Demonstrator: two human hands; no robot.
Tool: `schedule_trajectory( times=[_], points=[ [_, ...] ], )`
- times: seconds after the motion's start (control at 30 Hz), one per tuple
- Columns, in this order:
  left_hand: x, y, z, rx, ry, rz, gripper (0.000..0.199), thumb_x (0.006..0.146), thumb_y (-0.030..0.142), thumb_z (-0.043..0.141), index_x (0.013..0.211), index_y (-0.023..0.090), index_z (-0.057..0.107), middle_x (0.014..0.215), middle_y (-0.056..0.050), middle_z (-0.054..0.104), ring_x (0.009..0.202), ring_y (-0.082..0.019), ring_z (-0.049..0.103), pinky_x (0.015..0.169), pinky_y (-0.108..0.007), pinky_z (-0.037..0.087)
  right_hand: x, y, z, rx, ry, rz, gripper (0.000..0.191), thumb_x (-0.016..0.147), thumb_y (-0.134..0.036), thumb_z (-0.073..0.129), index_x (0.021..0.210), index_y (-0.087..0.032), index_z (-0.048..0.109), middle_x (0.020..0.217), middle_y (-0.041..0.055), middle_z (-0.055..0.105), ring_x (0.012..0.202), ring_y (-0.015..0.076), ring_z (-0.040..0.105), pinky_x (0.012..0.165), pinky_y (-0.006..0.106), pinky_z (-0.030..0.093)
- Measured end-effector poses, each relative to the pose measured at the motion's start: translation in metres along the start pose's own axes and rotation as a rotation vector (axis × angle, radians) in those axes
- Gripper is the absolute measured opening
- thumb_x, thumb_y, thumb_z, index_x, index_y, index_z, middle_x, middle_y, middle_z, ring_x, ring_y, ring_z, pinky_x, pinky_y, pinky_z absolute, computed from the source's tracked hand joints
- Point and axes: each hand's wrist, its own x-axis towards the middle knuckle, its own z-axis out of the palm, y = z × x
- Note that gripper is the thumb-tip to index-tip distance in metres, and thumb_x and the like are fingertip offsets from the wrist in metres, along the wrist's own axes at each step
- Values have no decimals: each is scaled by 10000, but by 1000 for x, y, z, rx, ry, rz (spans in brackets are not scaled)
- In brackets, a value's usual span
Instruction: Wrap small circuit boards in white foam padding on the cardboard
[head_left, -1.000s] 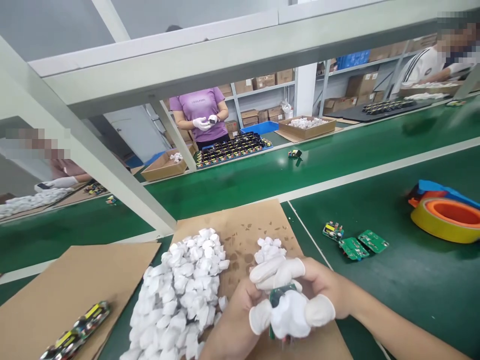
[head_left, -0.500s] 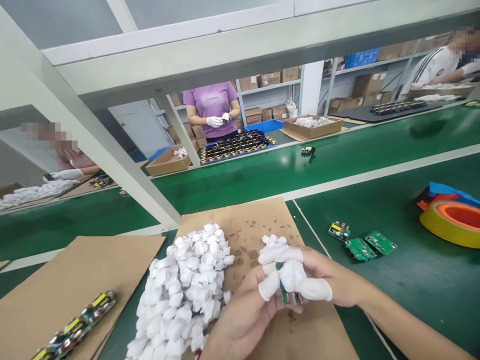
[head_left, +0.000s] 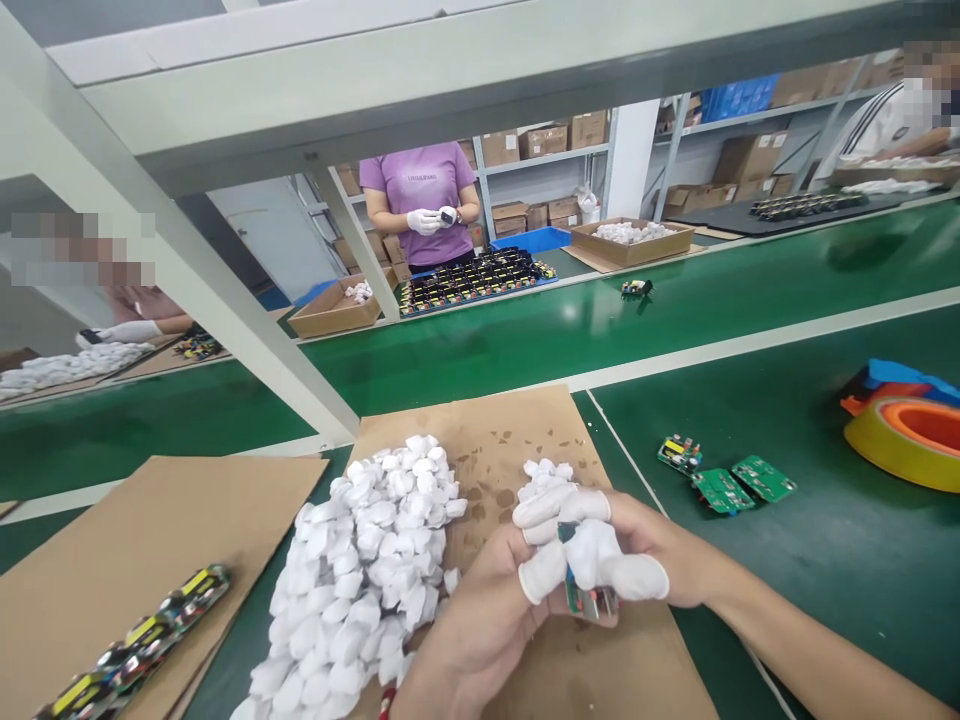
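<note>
My left hand, in white finger cots, is closed around a small green circuit board with components on it. Against the board's upper face lies a soft white piece, pinched by my right hand, which also wears finger cots. My fingers cover part of both. Just behind them is a small cluster of white pieces. A large heap of similar white pieces lies to the left on the cardboard sheet.
Several loose circuit boards and tape rolls lie on the right. Boards in a row rest on cardboard at left. A white frame post slants at left. A board sits on the green belt; co-workers are beyond.
The view has shifted slightly. Both my hands stay together on the board, with only a small movement of the white piece and board. The board on the belt has moved slightly right.
</note>
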Motion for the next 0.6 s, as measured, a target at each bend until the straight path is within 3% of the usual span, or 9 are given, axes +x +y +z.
schedule_trajectory(
  times=[0.13, 0.33, 0.5, 0.6],
  points=[
    [-3, -2, 2, 0, -3, -7, 366, 703, 430, 644, 937, 150, 668, 714, -66, 656, 716, -187, 610, 713, -335, 479, 0, -3, -2, -49, 24, 19, 559, 836, -614, 376, 1172, -196, 531, 1043, 120, 617, 956, 252, 584, 893, 434, 417],
    [-3, 2, 7, 74, 6, -17, 388, 653, 449, 683, 888, 141, 681, 712, -63, 650, 691, -178, 600, 677, -304, 471, 3, 0, -2, -185, 37, -137, 387, 823, -494, 508, 1021, -175, 601, 1123, 143, 585, 1021, 259, 549, 881, 422, 414],
    [0, 6, 12, 127, 34, 47, 315, 681, 404, 675, 848, 137, 689, 729, -61, 653, 684, -160, 590, 626, -255, 449, 3, -2, 0, -108, 69, -75, 499, 816, -604, 424, 910, -156, 624, 1070, 141, 598, 954, 260, 571, 897, 458, 389],
    [1, 9, 17, 145, 82, 131, 306, 623, 367, 729, 821, 136, 693, 709, -54, 658, 670, -160, 587, 588, -237, 432, 4, -5, 2, -136, 122, -61, 429, 808, -568, 468, 774, -163, 603, 894, 111, 634, 959, 267, 555, 900, 462, 373]
  ],
)
